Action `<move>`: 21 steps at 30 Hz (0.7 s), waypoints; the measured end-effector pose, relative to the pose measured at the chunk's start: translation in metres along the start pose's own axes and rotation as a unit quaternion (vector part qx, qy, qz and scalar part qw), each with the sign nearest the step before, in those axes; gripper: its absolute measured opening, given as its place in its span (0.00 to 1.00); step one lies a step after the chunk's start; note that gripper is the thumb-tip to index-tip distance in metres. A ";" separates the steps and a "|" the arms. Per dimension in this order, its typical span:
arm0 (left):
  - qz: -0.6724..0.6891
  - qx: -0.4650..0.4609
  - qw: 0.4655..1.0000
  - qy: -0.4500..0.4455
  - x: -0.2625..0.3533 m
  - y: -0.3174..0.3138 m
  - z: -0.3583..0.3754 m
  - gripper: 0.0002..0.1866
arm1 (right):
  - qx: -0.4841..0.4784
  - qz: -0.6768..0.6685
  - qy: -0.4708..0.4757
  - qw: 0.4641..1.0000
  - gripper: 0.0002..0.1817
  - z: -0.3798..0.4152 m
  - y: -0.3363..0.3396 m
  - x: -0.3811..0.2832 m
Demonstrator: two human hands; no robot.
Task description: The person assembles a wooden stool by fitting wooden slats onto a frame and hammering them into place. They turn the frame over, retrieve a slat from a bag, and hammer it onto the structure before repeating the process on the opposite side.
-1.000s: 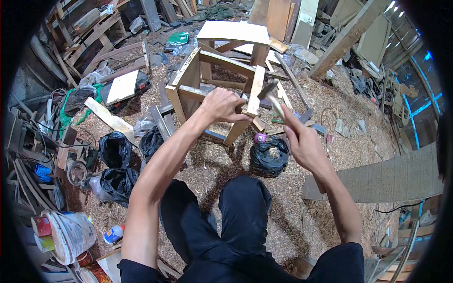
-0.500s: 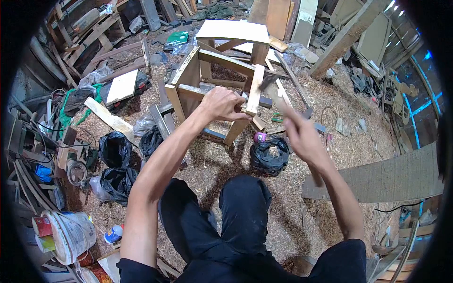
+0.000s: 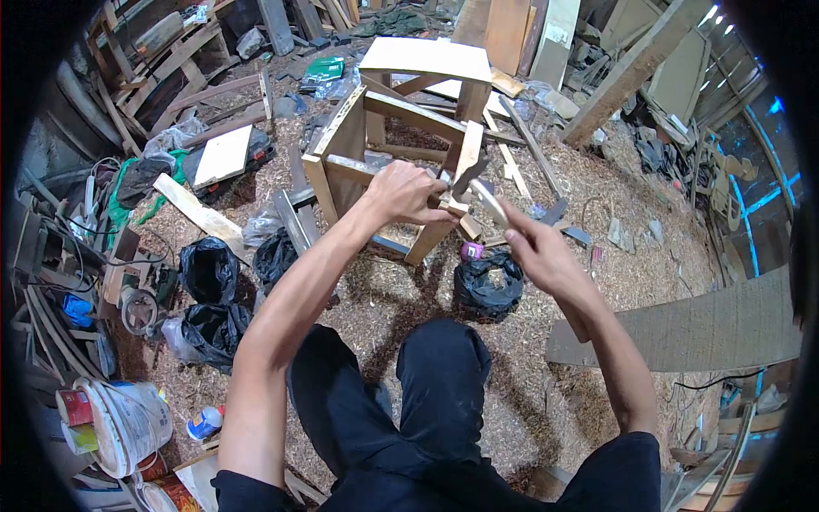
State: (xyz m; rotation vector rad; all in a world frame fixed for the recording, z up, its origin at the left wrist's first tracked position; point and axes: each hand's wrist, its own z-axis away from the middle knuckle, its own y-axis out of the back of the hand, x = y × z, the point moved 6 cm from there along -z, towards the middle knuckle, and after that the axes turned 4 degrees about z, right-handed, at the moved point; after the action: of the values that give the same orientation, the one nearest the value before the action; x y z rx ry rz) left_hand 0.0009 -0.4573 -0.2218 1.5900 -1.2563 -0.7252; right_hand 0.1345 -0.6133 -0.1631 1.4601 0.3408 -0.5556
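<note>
A wooden stool or chair frame (image 3: pixel 317 189) lies on the shavings in front of my knees, with a pale curved panel (image 3: pixel 425 56) at its far end. My left hand (image 3: pixel 403 193) is closed around the near right corner of this frame, its fingertips by the end of a pale wooden rail (image 3: pixel 470 147). In my right hand (image 3: pixel 543 249) is a hammer (image 3: pixel 488 201), gripped by its handle. The hammer's dark head is over the near end of that rail, close to my left fingers. Whether a nail is there, I cannot make out.
Black plastic bags (image 3: pixel 488 283) stand open near my knees, one of them beside a small purple-labelled container (image 3: pixel 471 251). A white bucket (image 3: pixel 128 431) is at lower left. A curved brown board (image 3: pixel 682 322) lies to the right. Loose timber and a leaning post (image 3: pixel 636 70) surround the area.
The hammer has come down and left, its head now at the near end of the rail. My left hand stays on the frame's corner.
</note>
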 end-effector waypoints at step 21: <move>0.004 0.005 1.000 -0.001 -0.003 -0.004 0.001 0.37 | 0.069 0.075 0.147 0.984 0.27 -0.001 0.005 0.017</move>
State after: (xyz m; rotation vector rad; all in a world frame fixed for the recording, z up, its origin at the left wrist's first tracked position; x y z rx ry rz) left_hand 0.0003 -0.4549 -0.2265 1.5911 -1.2687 -0.7161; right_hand 0.1515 -0.6146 -0.1680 1.6915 0.4258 -0.2444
